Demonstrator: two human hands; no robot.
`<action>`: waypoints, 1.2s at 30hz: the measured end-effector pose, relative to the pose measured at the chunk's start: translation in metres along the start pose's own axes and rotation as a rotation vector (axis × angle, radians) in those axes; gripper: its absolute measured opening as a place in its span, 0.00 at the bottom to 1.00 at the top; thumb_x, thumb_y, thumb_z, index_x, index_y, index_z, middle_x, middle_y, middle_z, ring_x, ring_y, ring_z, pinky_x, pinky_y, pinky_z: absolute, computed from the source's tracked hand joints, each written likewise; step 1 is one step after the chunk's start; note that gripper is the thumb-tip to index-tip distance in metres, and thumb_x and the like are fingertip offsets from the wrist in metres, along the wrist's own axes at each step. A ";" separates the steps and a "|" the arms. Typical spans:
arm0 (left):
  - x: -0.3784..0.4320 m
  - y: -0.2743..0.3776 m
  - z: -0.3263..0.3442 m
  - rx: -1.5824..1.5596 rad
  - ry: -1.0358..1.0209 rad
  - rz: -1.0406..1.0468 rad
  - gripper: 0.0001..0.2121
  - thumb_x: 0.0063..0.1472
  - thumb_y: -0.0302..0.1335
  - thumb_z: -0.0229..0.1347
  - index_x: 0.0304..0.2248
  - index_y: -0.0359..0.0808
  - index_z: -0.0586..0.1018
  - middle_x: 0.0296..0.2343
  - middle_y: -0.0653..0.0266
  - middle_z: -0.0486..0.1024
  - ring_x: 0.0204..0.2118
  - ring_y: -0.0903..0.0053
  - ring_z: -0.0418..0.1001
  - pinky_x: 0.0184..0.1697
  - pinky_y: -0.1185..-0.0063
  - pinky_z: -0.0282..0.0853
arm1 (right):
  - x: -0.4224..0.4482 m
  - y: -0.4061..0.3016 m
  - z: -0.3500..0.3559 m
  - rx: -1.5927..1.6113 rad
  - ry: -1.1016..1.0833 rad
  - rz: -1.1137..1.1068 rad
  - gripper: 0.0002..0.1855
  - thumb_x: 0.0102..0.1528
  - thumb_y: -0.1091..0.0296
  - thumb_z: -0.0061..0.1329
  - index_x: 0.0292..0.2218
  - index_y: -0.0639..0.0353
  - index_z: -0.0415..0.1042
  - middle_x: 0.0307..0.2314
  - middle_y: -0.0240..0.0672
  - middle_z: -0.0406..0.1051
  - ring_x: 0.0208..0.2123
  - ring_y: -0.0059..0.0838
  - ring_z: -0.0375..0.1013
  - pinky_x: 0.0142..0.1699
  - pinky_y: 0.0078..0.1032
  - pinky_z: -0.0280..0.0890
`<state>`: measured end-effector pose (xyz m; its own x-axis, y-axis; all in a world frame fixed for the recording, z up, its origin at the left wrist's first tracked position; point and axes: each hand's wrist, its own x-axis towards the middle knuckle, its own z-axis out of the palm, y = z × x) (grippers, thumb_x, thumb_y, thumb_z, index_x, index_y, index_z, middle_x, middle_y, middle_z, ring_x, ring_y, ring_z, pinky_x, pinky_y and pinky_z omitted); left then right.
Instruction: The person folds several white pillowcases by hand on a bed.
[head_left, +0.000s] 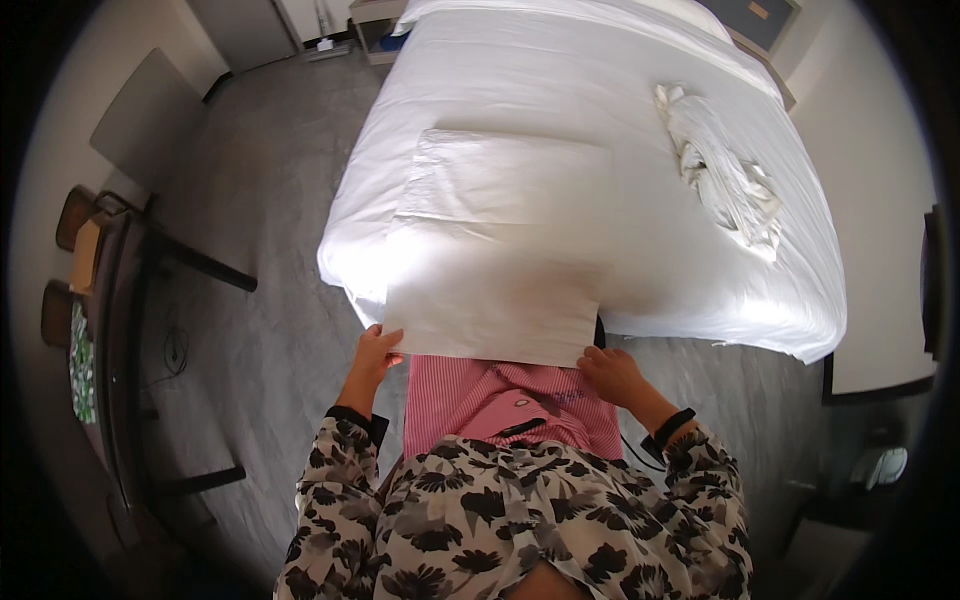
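Observation:
A flat white cloth (495, 300), shaped like a pillowcase, lies partly on the white-covered bed (697, 300). Its near edge hangs out past the foot of the bed, drawn straight between my hands. My left hand (377, 349) pinches the near left corner between thumb and fingers. At the near right corner, my right hand (613, 376) grips the edge with curled fingers. The far part of the cloth rests on the bedding, with a crease running across it. Just below the held edge is the pink striped apron (442, 397) at my waist.
Crumpled white linen (720, 172) lies on the bed's right side. Left of the bed stands a dark table (124, 360) with a brown box (88, 255) on it; its legs jut over the grey floor (285, 390). A thin cable (176, 351) lies near them. A wall (870, 225) runs along the right.

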<state>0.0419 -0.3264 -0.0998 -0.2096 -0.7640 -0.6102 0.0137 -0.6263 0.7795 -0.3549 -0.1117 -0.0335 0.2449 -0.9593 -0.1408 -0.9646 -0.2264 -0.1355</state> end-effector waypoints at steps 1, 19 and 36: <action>-0.008 0.007 0.007 -0.010 0.015 0.004 0.19 0.53 0.29 0.55 0.44 0.33 0.67 0.25 0.64 0.72 0.20 0.79 0.69 0.20 0.81 0.66 | 0.000 0.001 0.004 -0.017 -0.005 0.014 0.14 0.43 0.71 0.47 0.35 0.54 0.65 0.36 0.34 0.66 0.34 0.36 0.69 0.38 0.35 0.65; -0.149 0.128 0.005 -0.004 -0.241 0.468 0.12 0.52 0.19 0.50 0.38 0.27 0.76 0.30 0.58 0.75 0.29 0.76 0.73 0.30 0.81 0.71 | -0.050 -0.042 -0.123 0.394 0.755 0.039 0.07 0.53 0.82 0.38 0.35 0.62 0.63 0.32 0.43 0.73 0.32 0.40 0.74 0.36 0.27 0.69; 0.004 0.268 0.064 0.145 -0.076 0.939 0.06 0.52 0.18 0.55 0.31 0.32 0.77 0.25 0.70 0.73 0.28 0.84 0.68 0.33 0.86 0.62 | 0.100 0.101 -0.206 0.894 0.926 0.351 0.05 0.51 0.78 0.46 0.32 0.61 0.68 0.20 0.22 0.64 0.23 0.11 0.58 0.28 0.11 0.53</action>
<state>-0.0175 -0.4873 0.1154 -0.2380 -0.9299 0.2805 0.0885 0.2668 0.9597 -0.4481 -0.2649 0.1414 -0.5017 -0.7842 0.3652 -0.4797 -0.0991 -0.8718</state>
